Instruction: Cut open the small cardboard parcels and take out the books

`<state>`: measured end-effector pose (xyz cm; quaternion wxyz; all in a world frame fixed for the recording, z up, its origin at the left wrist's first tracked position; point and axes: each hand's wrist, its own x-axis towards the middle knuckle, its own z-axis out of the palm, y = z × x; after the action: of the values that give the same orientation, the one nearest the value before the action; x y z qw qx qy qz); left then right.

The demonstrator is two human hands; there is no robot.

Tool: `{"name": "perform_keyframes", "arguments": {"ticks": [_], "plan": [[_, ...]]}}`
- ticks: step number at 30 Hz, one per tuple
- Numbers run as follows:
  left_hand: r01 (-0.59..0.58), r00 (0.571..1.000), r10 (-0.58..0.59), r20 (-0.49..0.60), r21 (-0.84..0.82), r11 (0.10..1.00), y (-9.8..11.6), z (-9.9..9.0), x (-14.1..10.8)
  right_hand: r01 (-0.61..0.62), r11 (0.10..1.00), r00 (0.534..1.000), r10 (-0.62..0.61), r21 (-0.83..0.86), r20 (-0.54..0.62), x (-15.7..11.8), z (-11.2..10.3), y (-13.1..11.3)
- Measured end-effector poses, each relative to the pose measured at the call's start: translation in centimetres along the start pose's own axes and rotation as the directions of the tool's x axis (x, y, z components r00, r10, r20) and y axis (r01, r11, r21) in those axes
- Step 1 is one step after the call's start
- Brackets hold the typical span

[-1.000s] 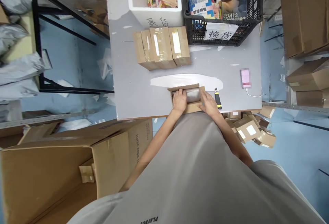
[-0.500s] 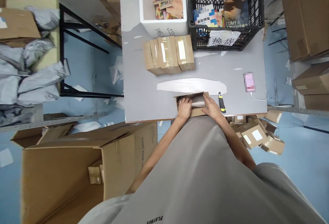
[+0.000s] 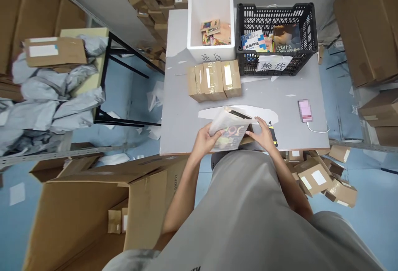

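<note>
A book (image 3: 231, 132) in whitish translucent wrap is held up over the table's front edge, pink lettering showing through. My left hand (image 3: 205, 140) grips its left side, thumb on the front face. At its upper right, my right hand (image 3: 263, 134) is closed with thumb and fingertips on the edge of the wrap. Behind the book, partly hidden, the opened small carton (image 3: 248, 139) lies on the table. Just right of my right hand is a black and yellow box cutter (image 3: 273, 134).
Taped cartons (image 3: 214, 81) stand in a row on the table (image 3: 183, 134). Behind them are a white foam box (image 3: 210, 51) and a black crate (image 3: 276, 40), both with books inside. A phone (image 3: 305, 110) on a cable lies right. A big open carton (image 3: 90, 213) stands left below.
Both hands were inside the small carton; now the wrapped book is out and raised above it, between my hands. The view has shifted, with the table sitting slightly lower and further right.
</note>
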<state>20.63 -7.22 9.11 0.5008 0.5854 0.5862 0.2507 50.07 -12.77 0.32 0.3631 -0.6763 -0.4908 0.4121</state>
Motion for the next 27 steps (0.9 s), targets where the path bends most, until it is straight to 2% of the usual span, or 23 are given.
{"name": "perform_keyframes", "arguments": {"ticks": [2, 5, 8, 11, 17, 22, 27], "plan": [[0.074, 0.997, -0.074, 0.008, -0.208, 0.975, 0.9, -1.2, 0.0, -0.027, 0.981, 0.998, 0.014, 0.191, 0.069, 0.7, -0.1, -1.6], [0.161, 0.986, -0.167, 0.023, -0.422, 0.892, 1.8, -1.7, -0.1, -0.086, 0.894, 0.967, -0.033, 0.44, 0.254, 1.4, -0.5, -4.5], [0.208, 0.974, -0.223, 0.035, -0.522, 0.827, 2.1, -1.2, -0.3, -0.124, 0.814, 0.936, -0.094, 0.568, 0.339, 1.4, -0.7, -7.2], [0.257, 0.96, -0.274, 0.052, -0.548, 0.796, 1.9, -0.4, -0.6, -0.155, 0.769, 0.934, -0.089, 0.62, 0.345, 1.1, -0.6, -8.5], [0.364, 0.917, -0.389, 0.084, -0.572, 0.735, 1.6, 0.2, -1.7, -0.26, 0.738, 0.946, 0.064, 0.623, 0.318, 0.5, 1.3, -8.0], [0.399, 0.905, -0.407, 0.126, -0.581, 0.709, 1.9, 0.2, -2.6, -0.3, 0.704, 0.95, 0.156, 0.644, 0.272, -0.2, 3.2, -7.3], [0.407, 0.902, -0.394, 0.175, -0.645, 0.646, 2.5, 0.0, -3.2, -0.423, 0.585, 0.902, 0.196, 0.692, 0.385, -0.2, 5.0, -7.3]]}}
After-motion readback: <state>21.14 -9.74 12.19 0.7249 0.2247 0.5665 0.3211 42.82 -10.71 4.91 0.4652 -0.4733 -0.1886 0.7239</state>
